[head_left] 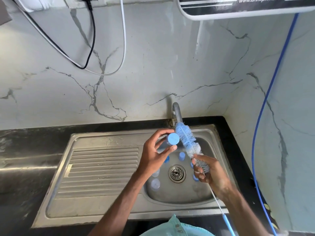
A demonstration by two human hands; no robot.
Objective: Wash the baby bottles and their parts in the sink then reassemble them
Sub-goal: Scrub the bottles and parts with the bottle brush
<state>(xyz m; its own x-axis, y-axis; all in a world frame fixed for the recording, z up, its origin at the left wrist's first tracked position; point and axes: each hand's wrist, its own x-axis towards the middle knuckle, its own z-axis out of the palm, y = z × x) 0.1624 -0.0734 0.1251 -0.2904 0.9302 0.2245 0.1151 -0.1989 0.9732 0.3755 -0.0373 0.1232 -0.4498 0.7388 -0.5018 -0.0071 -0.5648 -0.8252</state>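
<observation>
My left hand [154,153] grips a clear baby bottle [172,139] with a blue end facing me, held over the steel sink [105,169]. My right hand [207,171] grips a blue and white bottle brush [186,138] low on its bristles; the head points up towards the tap [177,113] and its thin handle runs down to a blue tip [227,222]. The brush head lies just right of the bottle. In the basin lie several more clear bottles and blue parts [181,156], some hidden under my arms.
The sink's ribbed drainboard [102,166] is on the left, the drain [177,173] in the basin's middle. Black countertop [25,150] surrounds it. A blue hose [259,133] hangs at the right; black and white cables [90,48] hang on the marble wall.
</observation>
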